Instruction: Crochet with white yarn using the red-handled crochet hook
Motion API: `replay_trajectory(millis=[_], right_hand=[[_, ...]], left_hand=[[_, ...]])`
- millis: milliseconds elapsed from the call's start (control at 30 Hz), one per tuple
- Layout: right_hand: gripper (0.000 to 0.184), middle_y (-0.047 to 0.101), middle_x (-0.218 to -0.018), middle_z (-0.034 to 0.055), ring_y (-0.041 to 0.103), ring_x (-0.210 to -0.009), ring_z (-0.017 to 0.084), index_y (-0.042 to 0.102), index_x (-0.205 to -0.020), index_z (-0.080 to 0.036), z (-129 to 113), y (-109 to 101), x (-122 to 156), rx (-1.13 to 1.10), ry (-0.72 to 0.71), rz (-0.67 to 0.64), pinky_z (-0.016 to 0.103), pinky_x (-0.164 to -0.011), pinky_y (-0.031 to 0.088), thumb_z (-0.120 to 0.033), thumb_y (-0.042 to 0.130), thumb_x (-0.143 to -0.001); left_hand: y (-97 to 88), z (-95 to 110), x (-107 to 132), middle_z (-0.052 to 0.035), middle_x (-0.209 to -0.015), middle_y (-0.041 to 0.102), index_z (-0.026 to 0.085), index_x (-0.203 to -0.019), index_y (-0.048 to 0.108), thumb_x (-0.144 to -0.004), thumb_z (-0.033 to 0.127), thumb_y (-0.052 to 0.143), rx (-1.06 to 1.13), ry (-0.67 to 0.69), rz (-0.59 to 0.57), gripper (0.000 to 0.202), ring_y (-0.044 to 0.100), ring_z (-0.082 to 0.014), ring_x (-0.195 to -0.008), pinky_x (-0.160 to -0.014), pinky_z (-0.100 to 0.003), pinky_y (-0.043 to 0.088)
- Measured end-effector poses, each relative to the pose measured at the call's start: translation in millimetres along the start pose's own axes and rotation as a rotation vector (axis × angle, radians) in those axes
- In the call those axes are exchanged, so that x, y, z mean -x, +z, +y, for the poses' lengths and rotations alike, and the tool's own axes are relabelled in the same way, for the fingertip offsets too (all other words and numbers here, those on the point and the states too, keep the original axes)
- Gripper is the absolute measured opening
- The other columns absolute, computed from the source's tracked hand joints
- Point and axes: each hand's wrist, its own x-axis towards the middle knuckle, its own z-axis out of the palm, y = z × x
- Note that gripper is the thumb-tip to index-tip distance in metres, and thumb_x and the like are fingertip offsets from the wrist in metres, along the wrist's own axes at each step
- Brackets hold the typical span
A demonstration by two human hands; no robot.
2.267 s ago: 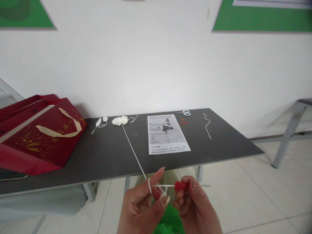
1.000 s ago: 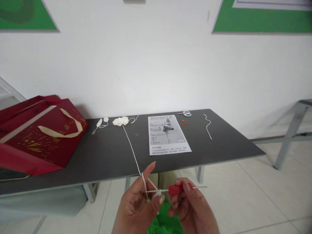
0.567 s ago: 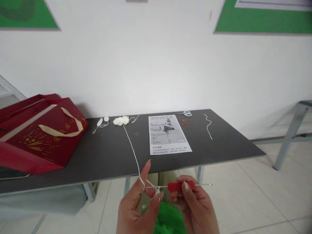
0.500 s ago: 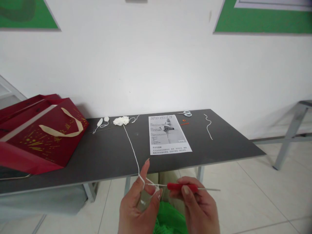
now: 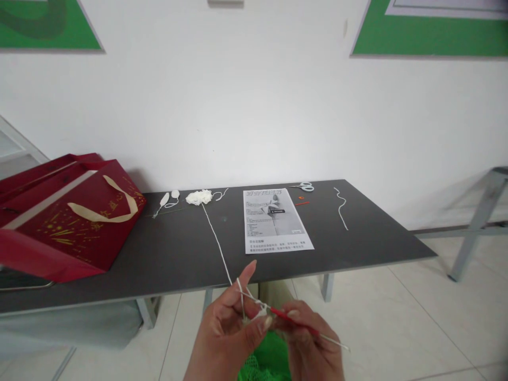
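Note:
My left hand (image 5: 234, 323) pinches a small piece of white crochet work (image 5: 259, 311) between thumb and fingers. White yarn (image 5: 217, 242) runs over its raised index finger and back across the table to a loose white yarn ball (image 5: 199, 197). In my right hand (image 5: 309, 333) is a crochet hook (image 5: 296, 318) with a red handle, its thin metal end sticking out past the hand. The hook's front end meets the crochet work close to my left fingertips; the exact loop it passes through is too small to make out.
A printed sheet (image 5: 278, 222) lies mid-table. Behind it on the right are scissors (image 5: 305, 186) and small orange pieces (image 5: 302, 203). A loose yarn strand (image 5: 341, 206) lies farther right. Small white crocheted pieces (image 5: 164, 200) and a red gift bag (image 5: 79, 217) are on the left.
My hands have drawn closer together. The hook has tilted, its rear end now lower, and its handle has come up close to the crochet work. My left hand has turned slightly.

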Motion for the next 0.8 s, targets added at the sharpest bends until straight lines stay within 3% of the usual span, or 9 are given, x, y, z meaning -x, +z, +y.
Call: replay_trajectory(millis=[167, 267, 400, 633, 733, 800], right_hand=[[0.02, 0.078, -0.067, 0.0026, 0.069, -0.057, 0.013, 0.078, -0.08, -0.019, -2, 7, -7, -0.14, 0.278, -0.003, 0.02, -0.053, 0.057, -0.034, 0.088, -0.069], [0.018, 0.076, -0.066, 0.0021, 0.067, -0.055, 0.011, 0.076, -0.081, -0.017, -10, 7, -9, -0.181, 0.361, -0.051, 0.019, -0.054, 0.057, -0.033, 0.083, -0.076], [0.017, 0.071, -0.065, 0.0006, 0.065, -0.053, 0.011, 0.074, -0.079, -0.017, -20, 5, -16, -0.141, 0.296, -0.091, 0.02, -0.051, 0.056, -0.034, 0.076, -0.083], [0.021, 0.063, -0.066, 0.0, 0.062, -0.055, 0.014, 0.072, -0.073, -0.017, -40, 8, -31, -0.007, 0.182, -0.191, 0.024, -0.05, 0.056, -0.035, 0.074, -0.084], [0.02, 0.062, -0.067, 0.0003, 0.063, -0.058, 0.015, 0.072, -0.074, -0.018, -47, 7, -36, 0.028, 0.129, -0.251, 0.024, -0.052, 0.056, -0.034, 0.072, -0.086], [0.019, 0.062, -0.067, 0.0002, 0.063, -0.061, 0.014, 0.072, -0.074, -0.018, -49, 6, -39, 0.044, 0.085, -0.299, 0.023, -0.055, 0.056, -0.033, 0.071, -0.087]], left_hand=[[4.6, 5, 6, 0.0043, -0.062, 0.061, 0.032, -0.112, 0.077, -0.061, 0.022, 0.09, -0.127, 0.063, -0.014, 0.054, 0.054, -0.0088, -0.058, -0.058, -0.02, 0.045], [5.2, 8, 9, 0.0046, -0.061, 0.061, 0.033, -0.113, 0.076, -0.062, 0.024, 0.089, -0.204, 0.084, -0.007, 0.054, 0.054, -0.0097, -0.059, -0.068, -0.024, 0.047], [6.4, 14, 14, 0.0048, -0.061, 0.06, 0.034, -0.114, 0.076, -0.062, 0.027, 0.088, -0.275, 0.038, -0.029, 0.054, 0.054, -0.0113, -0.059, -0.073, -0.029, 0.048], [7.6, 22, 21, 0.0043, -0.062, 0.059, 0.031, -0.112, 0.078, -0.062, 0.027, 0.086, -0.425, 0.06, -0.055, 0.05, 0.057, -0.0139, -0.06, -0.084, -0.034, 0.048], [4.9, 24, 22, 0.002, -0.063, 0.061, 0.029, -0.109, 0.078, -0.063, 0.028, 0.085, -0.446, 0.042, -0.056, 0.047, 0.065, -0.0215, -0.073, -0.087, -0.039, 0.048], [3.1, 26, 22, -0.0011, -0.065, 0.064, 0.025, -0.09, 0.083, -0.064, 0.03, 0.084, -0.499, 0.046, -0.069, 0.027, 0.067, -0.0287, -0.089, -0.093, -0.044, 0.047]])
